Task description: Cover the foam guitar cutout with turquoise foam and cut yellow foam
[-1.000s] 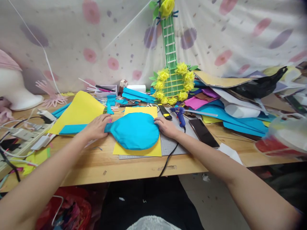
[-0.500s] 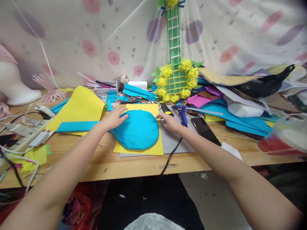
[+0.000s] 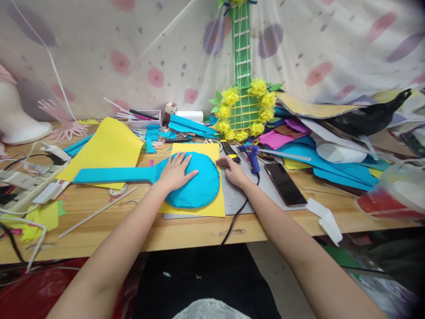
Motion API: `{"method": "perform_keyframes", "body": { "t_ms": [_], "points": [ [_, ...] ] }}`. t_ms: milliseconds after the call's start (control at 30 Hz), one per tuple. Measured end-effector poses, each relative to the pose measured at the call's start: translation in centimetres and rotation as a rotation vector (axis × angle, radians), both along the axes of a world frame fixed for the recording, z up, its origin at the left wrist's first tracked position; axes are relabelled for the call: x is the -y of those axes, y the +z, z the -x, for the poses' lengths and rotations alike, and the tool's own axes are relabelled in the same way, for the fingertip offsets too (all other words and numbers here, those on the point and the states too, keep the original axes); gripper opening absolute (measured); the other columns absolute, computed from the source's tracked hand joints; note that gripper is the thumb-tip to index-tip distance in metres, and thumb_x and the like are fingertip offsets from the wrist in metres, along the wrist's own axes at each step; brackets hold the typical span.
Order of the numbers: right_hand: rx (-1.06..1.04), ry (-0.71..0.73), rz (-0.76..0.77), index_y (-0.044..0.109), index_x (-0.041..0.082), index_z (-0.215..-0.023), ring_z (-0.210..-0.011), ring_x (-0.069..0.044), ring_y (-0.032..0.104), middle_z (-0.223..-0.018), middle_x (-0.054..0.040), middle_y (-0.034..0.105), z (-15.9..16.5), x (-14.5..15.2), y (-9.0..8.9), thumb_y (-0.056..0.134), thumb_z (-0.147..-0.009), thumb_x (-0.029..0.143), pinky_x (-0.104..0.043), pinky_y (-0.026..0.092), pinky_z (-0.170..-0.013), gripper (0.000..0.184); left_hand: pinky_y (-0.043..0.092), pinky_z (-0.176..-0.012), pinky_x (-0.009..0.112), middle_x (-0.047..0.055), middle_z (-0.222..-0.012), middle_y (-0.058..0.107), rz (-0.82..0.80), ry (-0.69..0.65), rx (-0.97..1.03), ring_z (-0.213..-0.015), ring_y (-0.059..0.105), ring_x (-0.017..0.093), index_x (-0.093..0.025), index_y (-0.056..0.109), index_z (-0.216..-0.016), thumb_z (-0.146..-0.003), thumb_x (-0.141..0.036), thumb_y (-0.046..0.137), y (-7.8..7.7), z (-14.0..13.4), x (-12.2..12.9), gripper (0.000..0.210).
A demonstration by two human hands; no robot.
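Observation:
A blue paper-covered banjo-like shape (image 3: 199,190), with a round body and a long straight neck, lies flat on a yellow paper sheet (image 3: 212,212). My left hand (image 3: 177,173) rests flat on the round body's left part, fingers spread. At the body's right edge is my right hand (image 3: 232,170), its fingers stretched out and held side by side, with nothing visible in them. The neck reaches left over a second yellow sheet (image 3: 102,146). Under the first sheet sits a grey cutting mat (image 3: 239,199).
Right of my right hand lie a blue glue gun (image 3: 251,157) with a cable and a phone (image 3: 285,184). A flower-trimmed green paper guitar (image 3: 242,88) stands behind. Paper piles (image 3: 338,164) and a plastic tub (image 3: 392,195) are at right, a power strip (image 3: 29,190) at left.
My left hand has moved right, from the upper-left edge onto the round body, uncovering the neck's join. My right hand's fingers have straightened beside the right edge.

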State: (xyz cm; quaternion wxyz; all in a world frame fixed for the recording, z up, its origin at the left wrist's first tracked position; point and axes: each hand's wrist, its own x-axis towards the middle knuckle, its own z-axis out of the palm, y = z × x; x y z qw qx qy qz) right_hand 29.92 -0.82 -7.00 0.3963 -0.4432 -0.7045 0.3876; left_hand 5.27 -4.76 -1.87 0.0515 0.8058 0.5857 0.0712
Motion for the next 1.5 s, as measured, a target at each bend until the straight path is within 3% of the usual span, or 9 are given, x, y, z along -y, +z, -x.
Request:
{"method": "perform_keyframes", "body": {
  "t_ms": [333, 567, 1500],
  "points": [
    [0.087, 0.009, -0.104, 0.056, 0.016, -0.1, -0.104, -0.016, 0.061, -0.107, -0.0071, 0.066, -0.11, 0.09, -0.35, 0.032, -0.053, -0.002, -0.037, 0.044, -0.1, 0.056, 0.016, -0.115, 0.047, 0.014, -0.152, 0.028, -0.026, -0.019, -0.021, -0.142, 0.019, 0.03, -0.014, 0.033, -0.144, -0.087, -0.064, 0.031, 0.06, -0.36, 0.12, 0.076],
    [0.131, 0.009, -0.164, 0.057, 0.017, -0.099, -0.103, -0.017, 0.062, -0.106, -0.006, 0.067, -0.23, -0.17, -0.63, 0.033, -0.056, -0.003, -0.038, 0.046, -0.098, 0.054, 0.014, -0.115, 0.049, 0.013, -0.154, 0.023, -0.023, -0.031, -0.079, -0.142, 0.016, 0.03, -0.014, 0.026, -0.147, -0.088, -0.065, 0.023, -0.21, -0.33, 0.11, 0.078],
    [0.254, -0.032, -0.2, 0.06, 0.018, -0.099, -0.098, -0.02, 0.062, -0.104, -0.0068, 0.067, 0.02, 0.4, 0.03, 0.041, -0.073, 0.007, -0.038, 0.048, -0.091, 0.034, 0.015, -0.116, 0.048, 0.013, -0.153, 0.025, -0.069, -0.008, -0.057, -0.142, 0.017, 0.028, -0.016, 0.029, -0.146, -0.088, -0.063, 0.027, -0.4, -0.52, 0.42, 0.075]
  ]
}}
